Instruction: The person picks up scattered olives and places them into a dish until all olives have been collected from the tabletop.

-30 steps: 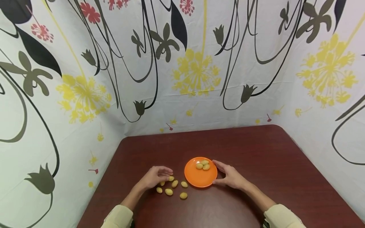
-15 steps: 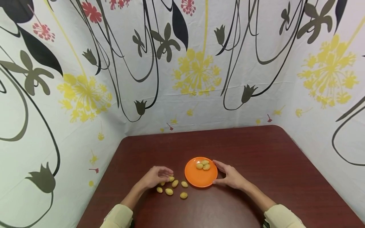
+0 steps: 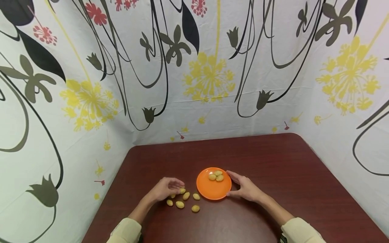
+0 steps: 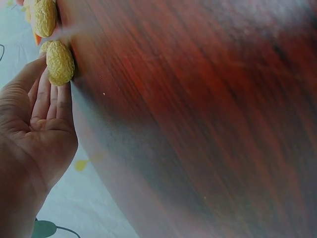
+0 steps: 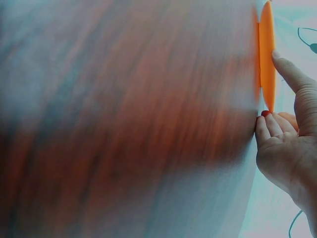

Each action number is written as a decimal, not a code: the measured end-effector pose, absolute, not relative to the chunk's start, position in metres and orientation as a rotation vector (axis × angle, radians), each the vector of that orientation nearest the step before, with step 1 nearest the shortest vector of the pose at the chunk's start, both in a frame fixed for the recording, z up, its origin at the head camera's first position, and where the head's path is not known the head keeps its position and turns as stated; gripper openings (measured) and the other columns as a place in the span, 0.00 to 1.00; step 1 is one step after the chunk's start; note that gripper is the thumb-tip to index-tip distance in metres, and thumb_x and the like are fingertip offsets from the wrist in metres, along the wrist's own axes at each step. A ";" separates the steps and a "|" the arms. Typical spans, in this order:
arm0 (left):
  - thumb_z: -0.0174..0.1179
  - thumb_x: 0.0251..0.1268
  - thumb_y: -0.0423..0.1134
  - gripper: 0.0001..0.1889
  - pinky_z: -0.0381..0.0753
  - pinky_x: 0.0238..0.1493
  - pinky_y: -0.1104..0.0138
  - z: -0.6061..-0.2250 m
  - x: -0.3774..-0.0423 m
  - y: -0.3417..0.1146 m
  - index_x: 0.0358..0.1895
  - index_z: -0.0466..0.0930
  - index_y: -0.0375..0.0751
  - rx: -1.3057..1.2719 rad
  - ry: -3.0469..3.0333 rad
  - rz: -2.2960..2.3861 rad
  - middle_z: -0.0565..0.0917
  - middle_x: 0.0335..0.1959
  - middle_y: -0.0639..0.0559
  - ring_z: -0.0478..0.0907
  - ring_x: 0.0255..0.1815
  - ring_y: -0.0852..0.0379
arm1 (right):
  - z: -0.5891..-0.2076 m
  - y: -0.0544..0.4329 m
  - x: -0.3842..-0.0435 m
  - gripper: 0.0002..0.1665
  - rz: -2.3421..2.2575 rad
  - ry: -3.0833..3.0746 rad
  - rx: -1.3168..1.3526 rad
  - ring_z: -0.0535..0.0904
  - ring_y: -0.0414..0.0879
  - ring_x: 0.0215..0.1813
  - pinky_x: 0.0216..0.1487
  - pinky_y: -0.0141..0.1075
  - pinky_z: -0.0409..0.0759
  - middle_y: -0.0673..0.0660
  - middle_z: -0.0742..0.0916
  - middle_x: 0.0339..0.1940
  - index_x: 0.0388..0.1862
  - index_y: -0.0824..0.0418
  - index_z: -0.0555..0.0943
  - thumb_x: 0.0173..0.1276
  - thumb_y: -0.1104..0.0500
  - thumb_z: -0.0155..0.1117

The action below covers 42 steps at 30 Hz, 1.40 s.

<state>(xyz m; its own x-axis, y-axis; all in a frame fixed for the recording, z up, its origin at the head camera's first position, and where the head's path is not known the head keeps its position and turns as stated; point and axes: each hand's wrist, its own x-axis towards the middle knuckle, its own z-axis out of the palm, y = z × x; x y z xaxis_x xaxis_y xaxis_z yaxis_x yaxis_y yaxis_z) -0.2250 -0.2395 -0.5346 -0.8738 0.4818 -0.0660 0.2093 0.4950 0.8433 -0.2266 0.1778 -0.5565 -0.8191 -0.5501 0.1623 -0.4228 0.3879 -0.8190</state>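
Note:
The orange plate (image 3: 209, 189) lies on the table with three wrinkled yellow oval pieces (image 3: 219, 178) on it. My right hand (image 3: 246, 189) holds the plate's right side, thumb and fingers spread along the rim; the right wrist view shows the thumb against the plate (image 5: 268, 59). Left of the plate, several more yellow oval pieces (image 3: 180, 204) lie loose. My left hand (image 3: 165, 189) rests among them, its relaxed fingers beside one yellow piece (image 3: 182, 190). In the left wrist view another wrinkled piece (image 4: 60, 63) partly covers the fingertips; no firm pinch shows.
A dark red-brown table (image 3: 258, 162) with rounded far corners carries everything. White cloth (image 3: 206, 118) printed with flowers and stems hangs behind it and along both sides.

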 end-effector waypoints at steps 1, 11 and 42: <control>0.69 0.74 0.35 0.12 0.88 0.51 0.62 -0.534 -0.225 -0.239 0.56 0.88 0.43 0.581 2.454 1.318 0.90 0.52 0.51 0.87 0.52 0.51 | -0.557 0.178 -0.227 0.57 -1.413 2.503 -0.885 0.67 0.68 0.79 0.73 0.58 0.68 0.74 0.68 0.80 0.82 0.76 0.59 0.66 0.55 0.82; 0.68 0.75 0.34 0.11 0.88 0.51 0.62 -0.535 -0.225 -0.238 0.56 0.89 0.43 0.595 2.476 1.302 0.90 0.51 0.52 0.87 0.51 0.53 | -0.556 0.178 -0.226 0.57 -1.414 2.498 -0.894 0.68 0.68 0.78 0.72 0.58 0.68 0.74 0.69 0.80 0.82 0.76 0.59 0.66 0.54 0.82; 0.68 0.76 0.38 0.11 0.87 0.54 0.63 -0.528 -0.234 -0.228 0.57 0.88 0.46 0.614 2.586 1.276 0.90 0.50 0.56 0.86 0.52 0.56 | -0.552 0.178 -0.225 0.56 -1.419 2.503 -0.908 0.68 0.71 0.77 0.72 0.61 0.68 0.76 0.69 0.79 0.81 0.78 0.60 0.67 0.55 0.81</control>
<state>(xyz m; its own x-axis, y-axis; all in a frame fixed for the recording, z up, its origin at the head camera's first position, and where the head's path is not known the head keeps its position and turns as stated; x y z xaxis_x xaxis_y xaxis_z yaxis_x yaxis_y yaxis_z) -0.2341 -0.2279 -0.5275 -0.8953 0.4453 0.0102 0.2789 0.5426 0.7924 -0.2251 0.1783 -0.5520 -0.8119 -0.5558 0.1788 -0.4387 0.3787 -0.8149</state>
